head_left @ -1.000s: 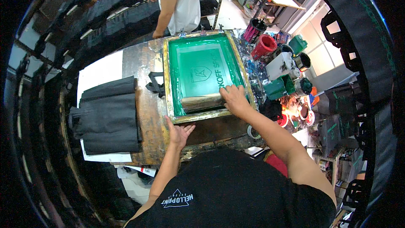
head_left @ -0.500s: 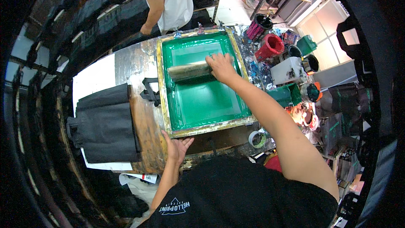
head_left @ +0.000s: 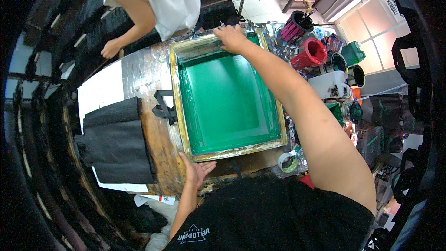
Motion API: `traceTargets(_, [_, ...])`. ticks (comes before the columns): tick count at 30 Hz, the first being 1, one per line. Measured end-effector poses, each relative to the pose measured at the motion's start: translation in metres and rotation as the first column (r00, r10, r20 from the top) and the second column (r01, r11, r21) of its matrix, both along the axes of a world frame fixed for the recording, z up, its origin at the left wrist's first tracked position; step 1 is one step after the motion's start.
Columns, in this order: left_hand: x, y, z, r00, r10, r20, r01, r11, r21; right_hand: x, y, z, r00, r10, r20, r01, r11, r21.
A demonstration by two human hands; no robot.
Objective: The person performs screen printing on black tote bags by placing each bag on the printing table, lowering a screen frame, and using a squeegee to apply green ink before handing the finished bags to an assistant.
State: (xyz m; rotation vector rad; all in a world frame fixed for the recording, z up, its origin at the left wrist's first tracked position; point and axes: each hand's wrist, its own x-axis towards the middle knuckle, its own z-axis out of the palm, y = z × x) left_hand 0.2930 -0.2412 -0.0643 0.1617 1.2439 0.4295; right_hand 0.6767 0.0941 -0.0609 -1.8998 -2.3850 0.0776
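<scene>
A screen-printing frame [head_left: 182, 125] with yellowish wooden edges lies on the work table, its mesh covered in green ink [head_left: 227, 104]. At the frame's far end, my right hand [head_left: 232, 39] is closed on a squeegee [head_left: 197, 49], which rests along the far inner side. My left hand [head_left: 197, 171] lies at the near left corner, fingers stretched out, palm partly up, by the frame's underside edge. Black straps [head_left: 165, 107] stick out from under the frame's left side. What lies beneath the frame is hidden.
Black fabric bags [head_left: 114, 144] lie on the left of the table [head_left: 162, 158]. Ink containers, including a red tub [head_left: 309, 53], crowd the right side, with a tape roll [head_left: 288, 161] nearer. Across the table stands a person in a white shirt [head_left: 169, 4].
My right hand has moved the squeegee away from me, from mid-screen to the far end. My left hand stays at the near corner. The other person has moved left, arm reaching out.
</scene>
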Motion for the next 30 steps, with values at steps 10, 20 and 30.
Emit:
traceTargets(10, [0.005, 0.097, 0.045, 0.732, -0.35, -0.585, 0.662, 0.571, 0.486, 0.012, -0.024, 0.014, 0.996, -0.087, 0.012, 0.078, 0.936, 0.344])
traceTargets(20, [0.14, 0.33, 0.063, 0.517, 0.614, -0.596, 0.845, -0.478, 0.241, -0.004, -0.037, -0.032, 0.96, -0.224, 0.166, 0.14, 0.902, 0.408])
traceTargets(30, [0.164, 0.385, 0.001, 0.221, 0.538, -0.814, 0.952, -0.299, 0.061, 0.064, -0.021, -0.007, 0.996, -0.087, 0.009, 0.085, 0.991, 0.108])
